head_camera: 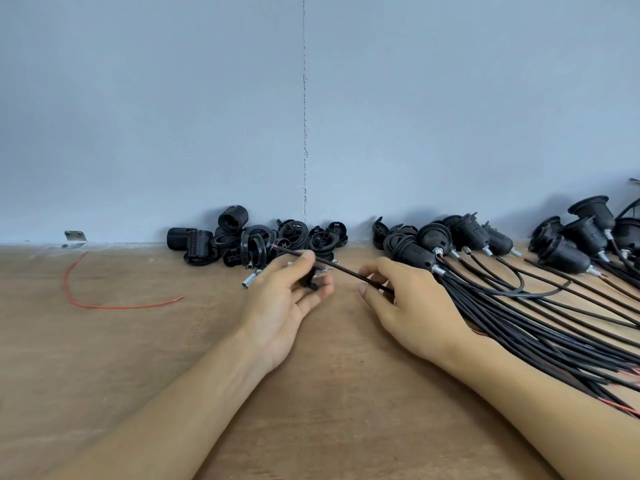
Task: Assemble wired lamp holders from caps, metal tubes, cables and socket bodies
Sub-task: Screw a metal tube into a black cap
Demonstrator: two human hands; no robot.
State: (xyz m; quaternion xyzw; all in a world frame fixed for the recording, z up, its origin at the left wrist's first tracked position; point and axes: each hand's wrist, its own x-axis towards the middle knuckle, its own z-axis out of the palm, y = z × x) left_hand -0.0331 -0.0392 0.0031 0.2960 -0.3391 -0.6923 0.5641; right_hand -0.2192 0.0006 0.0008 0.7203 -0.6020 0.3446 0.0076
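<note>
The right hand (408,306) pinched the thin cable (332,266) near its free end — limp elsewhere, I judged — the left hand (284,299) gripped a light cap (309,283).

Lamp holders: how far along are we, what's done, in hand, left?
Done: wired lamp holders lie in rows at right. In hand: the left hand holds a black cap while the right hand pinches a black cable running to it. Remaining: a pile of loose caps and socket bodies by the wall, plus a metal tube.
</note>
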